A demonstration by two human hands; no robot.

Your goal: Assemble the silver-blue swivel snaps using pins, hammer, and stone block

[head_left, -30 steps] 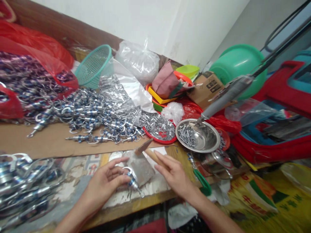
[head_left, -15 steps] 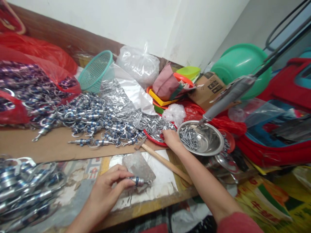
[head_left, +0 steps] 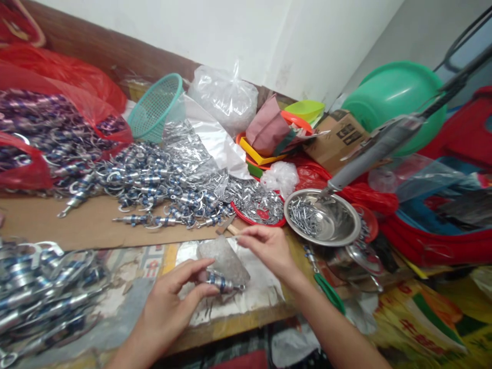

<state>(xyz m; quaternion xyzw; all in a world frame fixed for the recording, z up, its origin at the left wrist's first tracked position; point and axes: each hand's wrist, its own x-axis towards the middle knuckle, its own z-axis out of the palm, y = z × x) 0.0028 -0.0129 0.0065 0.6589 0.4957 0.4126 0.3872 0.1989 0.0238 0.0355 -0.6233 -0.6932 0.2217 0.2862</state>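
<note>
hammer (head_left: 226, 225) partly hidden, near heap (head_left: 42, 287) cropped

Left hand (head_left: 169, 300) holds metal part (head_left: 220, 282) by grey block (head_left: 225, 256).

Both bare forearms (head_left: 326, 313) reach over the worktop's near edge (head_left: 238, 326). The left hand (head_left: 179, 292) curves inward, thumb opposing bent fingers; the right hand (head_left: 271, 251), farther from that edge, pinches thumb to forefinger.

The block (head_left: 223, 255) lies on paper (head_left: 265, 302), the hammer head (head_left: 226, 224) behind it. Farther back, the tray (head_left: 246, 217) sits left of the bowl (head_left: 340, 220), which holds pins (head_left: 303, 216). Left of the tray spreads a heap (head_left: 149, 179), the basket (head_left: 151, 110) behind.
</note>
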